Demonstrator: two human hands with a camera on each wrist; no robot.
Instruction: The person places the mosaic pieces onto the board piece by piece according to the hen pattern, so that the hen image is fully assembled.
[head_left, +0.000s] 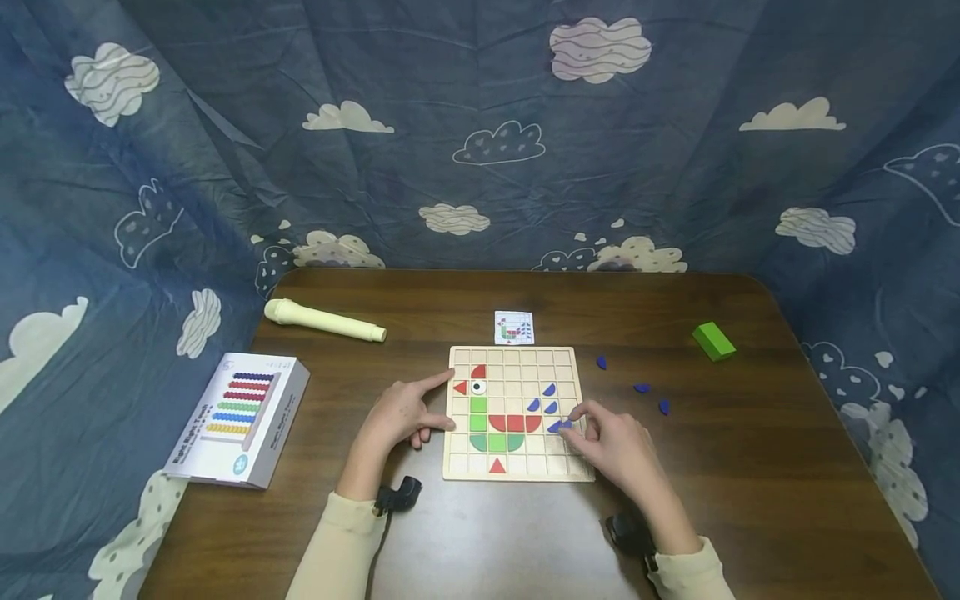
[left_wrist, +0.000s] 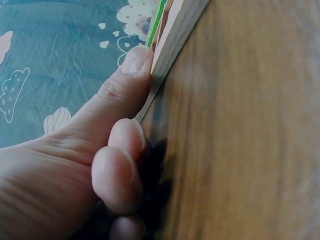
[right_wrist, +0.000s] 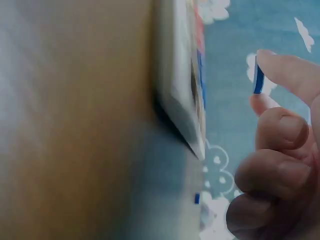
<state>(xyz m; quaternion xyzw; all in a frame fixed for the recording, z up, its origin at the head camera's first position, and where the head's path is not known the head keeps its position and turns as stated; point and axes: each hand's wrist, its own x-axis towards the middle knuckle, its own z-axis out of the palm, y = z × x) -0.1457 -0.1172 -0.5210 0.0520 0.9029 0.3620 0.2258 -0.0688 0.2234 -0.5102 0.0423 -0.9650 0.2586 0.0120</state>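
A wooden grid board (head_left: 517,367) lies mid-table with red, green and blue shapes laid out as a bird. My left hand (head_left: 405,414) steadies it: the index finger lies straight over the upper left edge and the thumb (left_wrist: 125,75) presses the board's side (left_wrist: 177,30). My right hand (head_left: 603,442) is at the board's right part and pinches a small blue piece (head_left: 560,426) between thumb and forefinger. The right wrist view shows that blue piece (right_wrist: 258,77) held just off the board (right_wrist: 185,100).
Three loose blue pieces (head_left: 642,387) lie right of the board, with a green block (head_left: 713,341) beyond them. A pattern card (head_left: 513,327) sits behind the board. A cream cylinder (head_left: 324,321) and a printed box (head_left: 240,417) are at the left. Blue cloud cloth surrounds the table.
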